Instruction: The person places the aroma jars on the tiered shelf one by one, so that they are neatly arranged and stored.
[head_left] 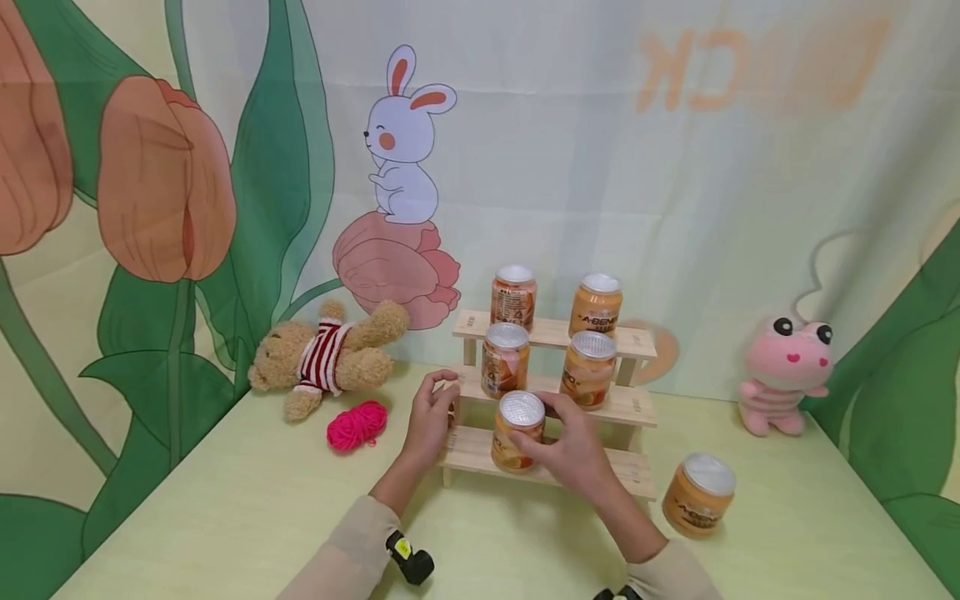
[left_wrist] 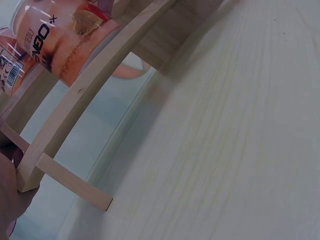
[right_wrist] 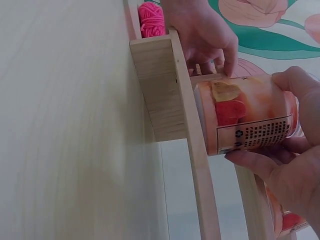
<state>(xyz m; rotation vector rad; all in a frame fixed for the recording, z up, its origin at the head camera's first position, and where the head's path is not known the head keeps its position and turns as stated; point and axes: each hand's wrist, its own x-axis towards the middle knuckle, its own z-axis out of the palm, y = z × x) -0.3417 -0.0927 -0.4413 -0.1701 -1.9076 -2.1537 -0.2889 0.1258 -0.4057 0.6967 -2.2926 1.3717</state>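
Note:
A three-tier wooden display rack [head_left: 615,471] stands on the table. My right hand [head_left: 577,446] grips an orange can [head_left: 517,446] with a silver lid, thumb on one side and fingers on the other. That can is upright on the lowest tier, left of its middle; in the right wrist view its label [right_wrist: 252,132] shows. At the rack's left end, my left hand [head_left: 431,421] holds the frame with curled fingers, partly hidden by the wood. Similar cans stand above: two on the middle tier, including one can [head_left: 505,362], and two on top, including another [head_left: 597,304].
Another orange can [head_left: 699,496] stands on the table right of the rack. A pink plush toy [head_left: 786,375] sits at the back right. Left of the rack lie a teddy bear [head_left: 330,358] and a pink yarn ball [head_left: 357,427]. A printed curtain [head_left: 562,167] hangs behind.

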